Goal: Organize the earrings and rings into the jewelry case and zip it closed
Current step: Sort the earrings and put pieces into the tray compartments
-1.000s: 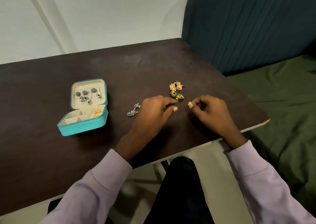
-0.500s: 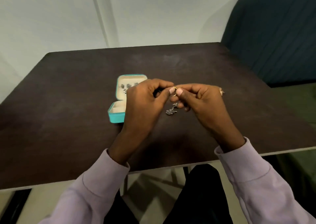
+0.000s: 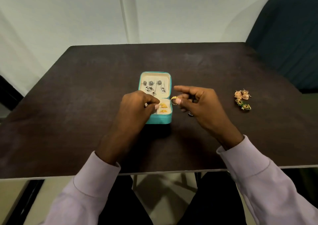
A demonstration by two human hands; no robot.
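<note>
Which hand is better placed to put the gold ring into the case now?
Probably the right hand: it pinches the gold ring beside the open jewelry case. The left hand covers the compartments and shows no ring.

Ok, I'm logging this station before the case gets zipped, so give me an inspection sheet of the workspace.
Surface: dark table, bare apart from the jewelry.
Job's things: teal jewelry case open; silver earrings on its lid panel; gold pieces in its compartments; loose earrings at right.
Clutter: nothing seen.
Hands: right hand pinches a gold ring; left hand over the case, contents unclear.
Cables: nothing seen.
Surroundings: pale wall, dark teal seat back.
</note>
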